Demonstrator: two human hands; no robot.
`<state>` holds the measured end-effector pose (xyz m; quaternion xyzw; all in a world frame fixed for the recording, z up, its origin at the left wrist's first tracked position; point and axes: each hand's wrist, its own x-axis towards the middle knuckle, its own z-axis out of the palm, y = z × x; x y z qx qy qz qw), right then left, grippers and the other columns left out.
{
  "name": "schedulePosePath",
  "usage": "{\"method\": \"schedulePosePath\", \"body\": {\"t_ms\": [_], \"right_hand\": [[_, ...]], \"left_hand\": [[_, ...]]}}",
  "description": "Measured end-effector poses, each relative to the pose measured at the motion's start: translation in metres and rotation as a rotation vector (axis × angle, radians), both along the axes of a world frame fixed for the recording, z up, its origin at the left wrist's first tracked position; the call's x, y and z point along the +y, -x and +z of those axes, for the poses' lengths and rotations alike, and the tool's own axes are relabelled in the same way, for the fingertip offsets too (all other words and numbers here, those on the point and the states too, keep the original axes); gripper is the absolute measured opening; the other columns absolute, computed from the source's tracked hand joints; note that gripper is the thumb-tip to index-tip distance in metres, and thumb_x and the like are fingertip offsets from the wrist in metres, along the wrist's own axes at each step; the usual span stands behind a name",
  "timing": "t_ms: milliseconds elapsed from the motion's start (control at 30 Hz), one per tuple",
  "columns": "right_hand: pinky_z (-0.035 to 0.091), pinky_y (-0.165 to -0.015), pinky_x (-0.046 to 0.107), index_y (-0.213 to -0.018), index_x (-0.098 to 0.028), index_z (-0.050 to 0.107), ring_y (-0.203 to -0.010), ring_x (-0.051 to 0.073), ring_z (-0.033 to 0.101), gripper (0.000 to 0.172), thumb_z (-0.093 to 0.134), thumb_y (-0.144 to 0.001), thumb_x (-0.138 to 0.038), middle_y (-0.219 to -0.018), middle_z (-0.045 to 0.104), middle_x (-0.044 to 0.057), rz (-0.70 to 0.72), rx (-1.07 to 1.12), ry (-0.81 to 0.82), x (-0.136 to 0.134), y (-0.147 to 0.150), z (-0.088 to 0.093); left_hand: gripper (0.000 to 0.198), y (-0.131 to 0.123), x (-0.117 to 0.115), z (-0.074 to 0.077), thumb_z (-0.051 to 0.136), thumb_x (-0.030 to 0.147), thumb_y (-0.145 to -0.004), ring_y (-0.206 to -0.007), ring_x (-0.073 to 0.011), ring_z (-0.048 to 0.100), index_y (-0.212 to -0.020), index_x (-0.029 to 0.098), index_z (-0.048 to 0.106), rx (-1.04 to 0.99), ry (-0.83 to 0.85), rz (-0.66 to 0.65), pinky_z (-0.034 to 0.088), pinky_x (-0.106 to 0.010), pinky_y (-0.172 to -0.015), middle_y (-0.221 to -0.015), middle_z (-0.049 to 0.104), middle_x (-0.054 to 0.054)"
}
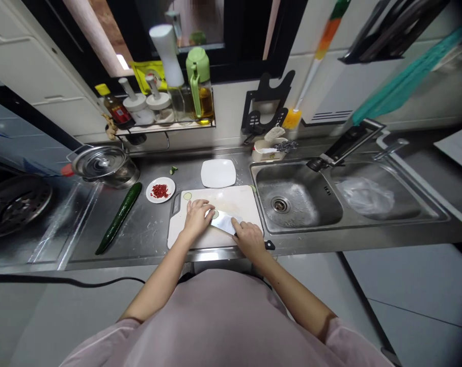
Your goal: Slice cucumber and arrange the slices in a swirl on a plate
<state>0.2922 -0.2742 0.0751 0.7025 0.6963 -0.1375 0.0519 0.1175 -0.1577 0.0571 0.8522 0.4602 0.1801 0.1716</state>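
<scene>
A white cutting board (231, 196) lies on the counter in front of me. My right hand (249, 237) is closed round the handle of a wide-bladed kitchen knife (225, 223), whose blade lies low over the board and points left. The black handle end shows past my wrist. My left hand (197, 216) is on the board with bent fingers, its fingertips at a pale cucumber slice (216, 214) by the blade; what lies under the palm is hidden. Another cucumber slice (187, 195) lies at the board's upper left corner.
A whole cucumber (119, 216) and a plate of chopped red pieces (161, 190) lie left of the board. Behind it is a white square plate (218, 173), with green scraps (173, 169) nearby. A double sink (299, 204) is at right, a steel pot (106, 165) at left.
</scene>
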Motion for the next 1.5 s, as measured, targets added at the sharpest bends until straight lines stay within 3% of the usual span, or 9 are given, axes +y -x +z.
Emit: {"method": "schedulePosePath", "body": {"t_ms": [100,167,333,433,567,867,1367,1500], "right_hand": [[0.034,-0.082,0.033,-0.141,-0.018,0.039,-0.101,0.025,0.056,0.055,0.054,-0.089,-0.031,-0.105,0.064,0.013,-0.015,-0.017,0.013,-0.003,-0.003,-0.002],[0.035,-0.082,0.033,-0.139,-0.018,0.041,-0.100,0.025,0.057,0.053,0.054,-0.090,-0.032,-0.104,0.065,0.013,-0.026,-0.028,0.012,-0.005,-0.006,-0.003],[0.037,-0.081,0.032,-0.136,-0.018,0.045,-0.098,0.024,0.059,0.049,0.052,-0.090,-0.033,-0.103,0.066,0.011,-0.097,-0.052,-0.008,-0.009,-0.017,-0.010],[0.038,-0.081,0.031,-0.135,-0.018,0.047,-0.097,0.024,0.061,0.048,0.053,-0.090,-0.033,-0.102,0.067,0.010,-0.140,-0.052,-0.032,-0.010,-0.024,-0.016],[0.039,-0.082,0.030,-0.133,-0.018,0.048,-0.097,0.023,0.062,0.046,0.052,-0.090,-0.034,-0.104,0.068,0.009,-0.177,-0.024,-0.056,-0.010,-0.027,-0.019],[0.040,-0.084,0.031,-0.132,-0.019,0.050,-0.098,0.022,0.063,0.044,0.051,-0.091,-0.035,-0.107,0.068,0.009,-0.199,0.008,-0.053,-0.008,-0.028,-0.022],[0.040,-0.080,0.029,-0.129,-0.021,0.052,-0.097,0.022,0.063,0.041,0.049,-0.090,-0.035,-0.105,0.069,0.007,-0.224,0.027,-0.023,-0.009,-0.027,-0.022],[0.039,-0.079,0.029,-0.128,-0.022,0.052,-0.097,0.021,0.063,0.040,0.047,-0.090,-0.031,-0.106,0.069,0.007,-0.233,0.024,-0.021,-0.010,-0.026,-0.023]], "left_hand": [[0.016,-0.004,-0.002,-0.005,0.058,0.030,-0.085,-0.105,-0.0239,0.055,-0.091,0.026,0.072,-0.031,0.057,-0.017,0.035,-0.045,-0.101,-0.105,0.066,-0.007],[0.015,-0.004,-0.001,-0.010,0.059,0.030,-0.084,-0.097,-0.0220,0.058,-0.089,0.025,0.072,-0.075,0.121,0.045,0.041,-0.039,-0.093,-0.098,0.068,-0.006],[0.020,0.006,0.028,-0.033,0.057,0.033,-0.083,-0.077,-0.0160,0.062,-0.094,0.022,0.070,-0.216,0.335,0.400,0.045,-0.028,-0.074,-0.083,0.070,-0.002],[0.020,0.017,0.053,-0.046,0.059,0.033,-0.081,-0.078,-0.0167,0.063,-0.094,0.022,0.070,-0.168,0.374,0.570,0.044,-0.028,-0.073,-0.083,0.071,-0.001],[0.018,0.028,0.079,-0.057,0.059,0.029,-0.081,-0.089,-0.0198,0.064,-0.094,0.025,0.070,-0.051,0.347,0.673,0.041,-0.031,-0.081,-0.092,0.073,-0.003],[0.023,0.032,0.099,-0.064,0.055,0.034,-0.084,-0.097,-0.0237,0.063,-0.099,0.026,0.071,0.078,0.312,0.673,0.038,-0.035,-0.087,-0.100,0.073,-0.008],[0.026,0.031,0.098,-0.065,0.054,0.028,-0.085,-0.099,-0.0237,0.062,-0.108,0.025,0.066,0.126,0.172,0.655,0.039,-0.035,-0.087,-0.103,0.070,-0.008],[0.022,0.030,0.096,-0.063,0.052,0.030,-0.086,-0.100,-0.0244,0.061,-0.096,0.022,0.069,0.157,0.143,0.641,0.040,-0.034,-0.086,-0.105,0.069,-0.011]]}}
